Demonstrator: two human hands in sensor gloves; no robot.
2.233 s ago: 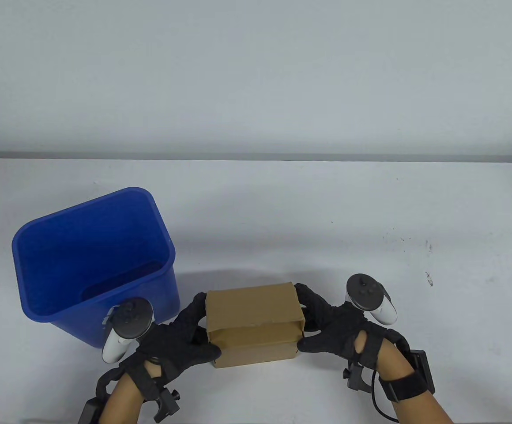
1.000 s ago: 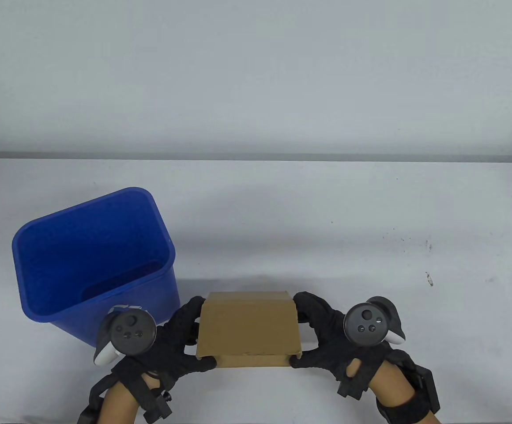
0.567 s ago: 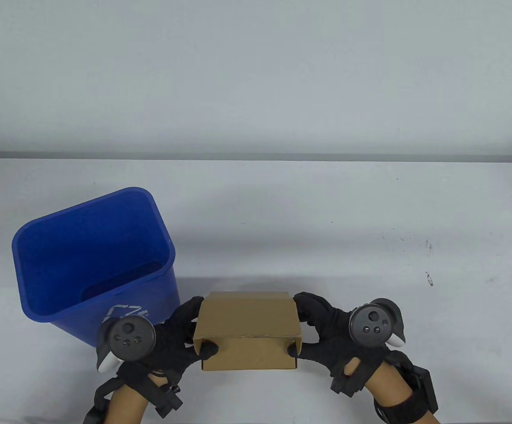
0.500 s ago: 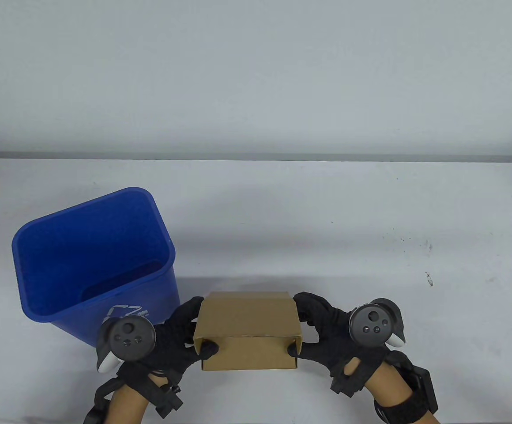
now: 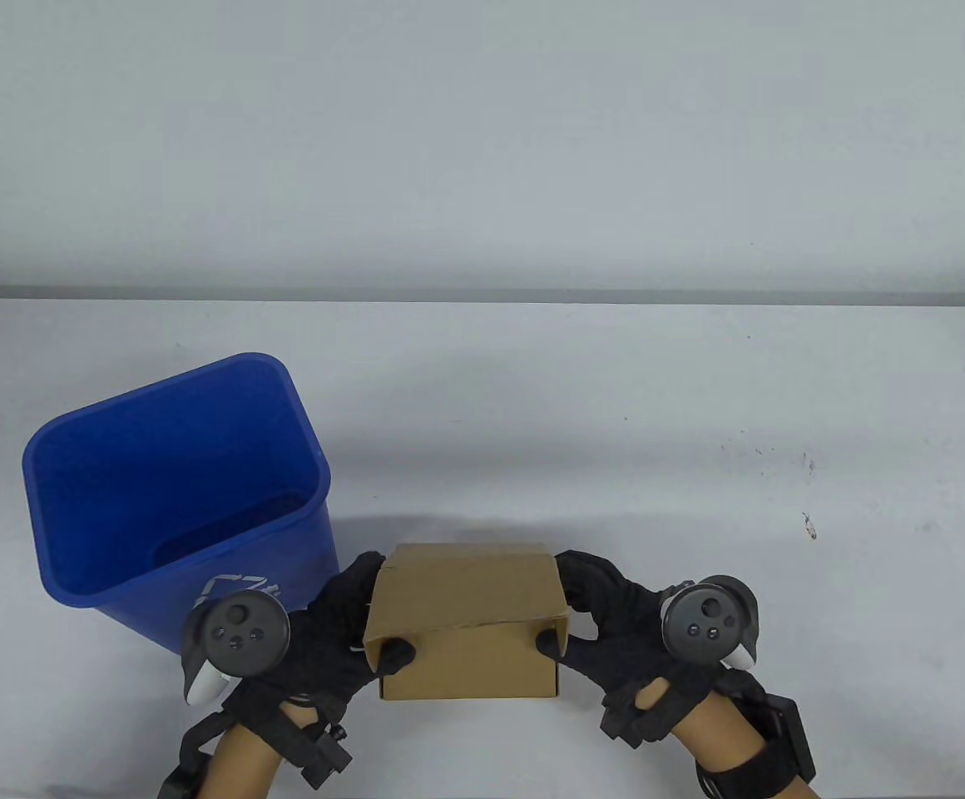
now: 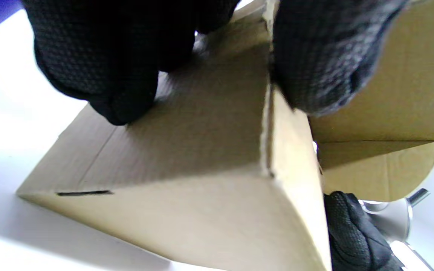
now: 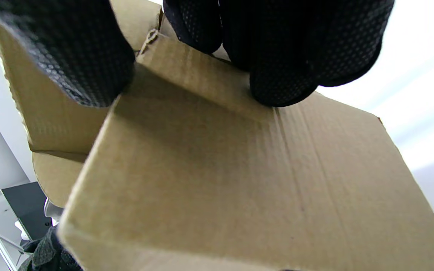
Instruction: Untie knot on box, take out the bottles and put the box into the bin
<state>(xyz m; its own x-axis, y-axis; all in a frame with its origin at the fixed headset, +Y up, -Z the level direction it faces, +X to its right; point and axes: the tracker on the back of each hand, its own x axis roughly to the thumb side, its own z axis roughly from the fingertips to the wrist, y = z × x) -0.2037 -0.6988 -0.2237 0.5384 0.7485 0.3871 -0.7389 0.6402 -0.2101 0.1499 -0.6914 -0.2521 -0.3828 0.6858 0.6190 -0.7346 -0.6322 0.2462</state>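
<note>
Cardboard box (image 5: 467, 624) sits on the white worktop (image 5: 616, 399), near its front edge, just right of the blue bin (image 5: 175, 499). Left hand (image 5: 329, 624) clasps the box's left end, fingers (image 6: 100, 67) curled against the side wall and the thumb hooked over the lid's front corner, so that grip is clamped on the box. Right hand (image 5: 616, 632) mirrors it at the box's right end, fingers (image 7: 285, 49) on the side wall and thumb on the lid's other front corner, its grip likewise clamped on the box. Lid flap (image 5: 466, 587) stands slightly raised off the box's front wall. The bin stands upright, its near corner just beside the box's left end.
</note>
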